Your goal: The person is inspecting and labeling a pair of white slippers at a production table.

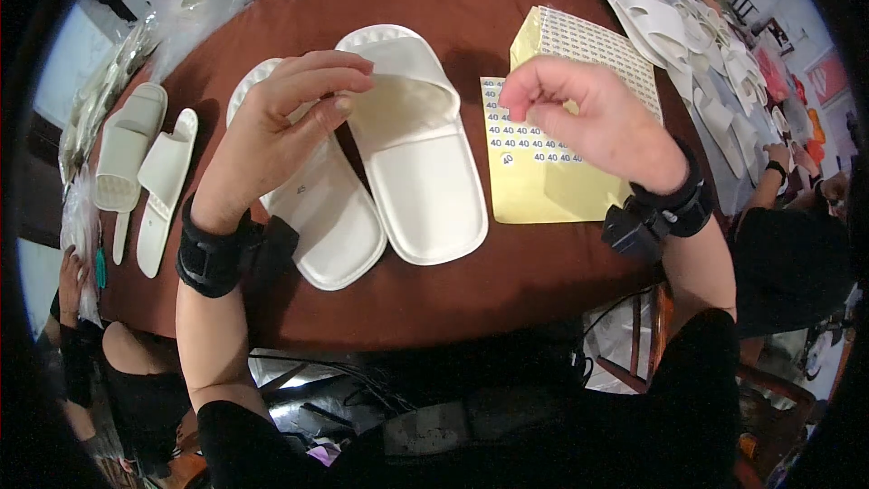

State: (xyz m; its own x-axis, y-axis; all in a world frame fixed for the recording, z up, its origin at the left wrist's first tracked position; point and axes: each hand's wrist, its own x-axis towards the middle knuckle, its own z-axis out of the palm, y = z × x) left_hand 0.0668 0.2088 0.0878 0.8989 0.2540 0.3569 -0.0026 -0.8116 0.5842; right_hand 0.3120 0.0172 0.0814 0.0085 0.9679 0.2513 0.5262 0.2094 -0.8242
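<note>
A pair of white slippers lies side by side on the brown cloth, toes pointing away from me. My left hand (294,118) hovers over the left slipper (335,226), its fingers bent and apart from the thumb, nothing visible between them. A small printed mark shows on that slipper's insole. The right slipper (430,190) is bare on top. Over a yellow sheet of small printed stickers (516,204), my right hand (588,113) has thumb and forefinger pinched together; whatever is between them is too small to make out. One sticker on the sheet sits crooked.
A thick stack of sticker sheets (588,41) stands behind the yellow sheet. Another white slipper pair (145,163) lies at the left, near clear plastic bags (186,27). Many white slippers (715,63) cover the right side, where other people's hands (778,163) show.
</note>
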